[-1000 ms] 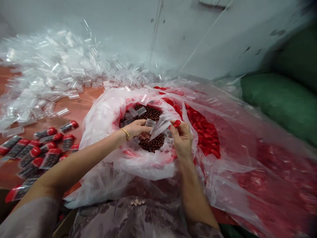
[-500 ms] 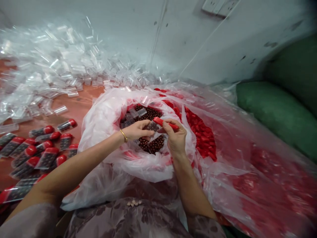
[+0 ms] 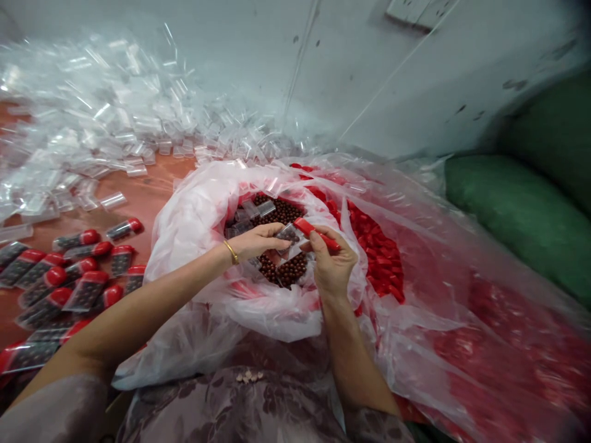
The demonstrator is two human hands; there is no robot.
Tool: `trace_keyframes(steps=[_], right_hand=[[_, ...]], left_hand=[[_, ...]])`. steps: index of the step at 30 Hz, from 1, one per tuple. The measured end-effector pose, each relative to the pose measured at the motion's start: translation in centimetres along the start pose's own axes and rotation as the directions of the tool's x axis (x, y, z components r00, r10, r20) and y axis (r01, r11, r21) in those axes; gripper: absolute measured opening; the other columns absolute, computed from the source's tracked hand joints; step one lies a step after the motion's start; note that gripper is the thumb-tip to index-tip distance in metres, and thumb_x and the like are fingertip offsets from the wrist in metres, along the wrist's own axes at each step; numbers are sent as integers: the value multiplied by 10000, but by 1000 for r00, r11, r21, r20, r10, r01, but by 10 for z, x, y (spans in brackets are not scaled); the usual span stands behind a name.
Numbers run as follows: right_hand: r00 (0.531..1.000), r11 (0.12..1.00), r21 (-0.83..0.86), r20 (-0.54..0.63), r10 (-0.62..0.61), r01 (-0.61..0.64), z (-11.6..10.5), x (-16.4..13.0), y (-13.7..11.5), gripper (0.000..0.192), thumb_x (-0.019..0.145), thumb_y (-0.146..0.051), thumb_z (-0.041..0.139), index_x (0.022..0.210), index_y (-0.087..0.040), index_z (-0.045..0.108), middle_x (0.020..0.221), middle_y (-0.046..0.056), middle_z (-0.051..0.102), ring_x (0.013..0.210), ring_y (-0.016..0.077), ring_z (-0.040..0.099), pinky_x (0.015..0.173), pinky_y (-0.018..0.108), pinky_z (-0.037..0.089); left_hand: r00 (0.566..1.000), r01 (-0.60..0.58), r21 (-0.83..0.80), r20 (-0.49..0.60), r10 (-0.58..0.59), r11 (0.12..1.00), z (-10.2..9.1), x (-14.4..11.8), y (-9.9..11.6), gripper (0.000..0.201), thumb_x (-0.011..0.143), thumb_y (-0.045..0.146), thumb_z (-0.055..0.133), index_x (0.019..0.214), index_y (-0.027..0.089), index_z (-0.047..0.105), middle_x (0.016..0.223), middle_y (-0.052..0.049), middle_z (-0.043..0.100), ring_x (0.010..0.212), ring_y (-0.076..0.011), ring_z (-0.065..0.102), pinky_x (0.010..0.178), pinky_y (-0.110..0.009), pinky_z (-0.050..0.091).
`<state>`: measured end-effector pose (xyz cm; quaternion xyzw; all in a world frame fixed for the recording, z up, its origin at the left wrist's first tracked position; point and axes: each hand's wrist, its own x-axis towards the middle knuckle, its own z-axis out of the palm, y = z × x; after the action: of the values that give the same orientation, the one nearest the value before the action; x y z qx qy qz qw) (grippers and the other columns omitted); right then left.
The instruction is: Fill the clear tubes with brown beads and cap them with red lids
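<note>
My left hand [image 3: 261, 240], with a gold bracelet on the wrist, grips a small clear tube [image 3: 288, 234] filled with brown balls. My right hand [image 3: 330, 264] pinches a red cap [image 3: 316, 233] and holds it against the tube's open end. Both hands hover over a plastic bag of brown balls [image 3: 286, 271] with a few empty clear tubes [image 3: 252, 212] lying on top. Just to the right lies a heap of loose red caps [image 3: 381, 249] inside a large clear plastic bag [image 3: 434, 258].
Filled tubes with red caps [image 3: 69, 280] lie in a cluster on the reddish floor at the left. A big pile of empty clear tubes [image 3: 106, 129] runs along the grey wall behind. A green sack [image 3: 512, 209] sits at the right.
One second ago my right hand held the red cap apart from the tube. It has since brought the cap over to the tube's mouth, where it now rests.
</note>
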<state>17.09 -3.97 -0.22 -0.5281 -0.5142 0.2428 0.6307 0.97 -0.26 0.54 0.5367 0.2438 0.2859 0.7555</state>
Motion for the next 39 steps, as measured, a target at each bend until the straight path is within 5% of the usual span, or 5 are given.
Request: trace_keyframes(steps=[15, 21, 28, 34, 39], right_hand=[[942, 959, -29, 195, -272, 283, -14, -7, 6, 145, 736, -223, 675, 862, -255, 739, 892, 30, 735, 829, 185, 675, 790, 381, 548], [898, 956, -28, 352, -264, 292, -34, -4, 3, 116, 694, -210, 689, 794, -251, 731, 827, 31, 730, 758, 185, 671, 694, 345, 552], [895, 948, -132, 387, -221, 291, -30, -11, 3, 348, 739, -195, 649, 1079, -260, 684, 909, 22, 727, 760, 164, 670, 721, 314, 553], [827, 921, -136, 501, -254, 366, -27, -14, -8, 372, 737, -191, 631, 1097, -257, 699, 767, 1, 718, 605, 133, 621, 595, 272, 532], [858, 951, -115, 473, -202, 288, -27, -21, -9, 328, 735, -233, 643, 1053, -259, 716, 711, -2, 692, 559, 125, 585, 548, 267, 501]], left_hand=[[998, -57, 96, 0, 57, 994, 2, -3, 2, 422, 716, 529, 644, 761, 156, 451, 527, 52, 495, 428, -41, 423, 416, -173, 316], [990, -97, 223, 121, 71, 970, 8, -3, -5, 394, 695, 471, 675, 815, 138, 505, 595, 48, 513, 516, -63, 469, 503, -189, 382], [993, -67, 473, -58, 107, 878, 11, -2, -10, 317, 623, 319, 696, 843, 112, 599, 661, 36, 534, 590, -74, 460, 539, -177, 365], [990, -62, 609, -64, 127, 791, 7, -6, -7, 177, 610, 253, 636, 727, 122, 608, 578, 49, 512, 542, -72, 443, 496, -170, 315], [983, -85, 627, -74, 168, 774, 13, -9, -4, 113, 595, 216, 600, 666, 132, 576, 552, 51, 500, 534, -72, 434, 501, -175, 309]])
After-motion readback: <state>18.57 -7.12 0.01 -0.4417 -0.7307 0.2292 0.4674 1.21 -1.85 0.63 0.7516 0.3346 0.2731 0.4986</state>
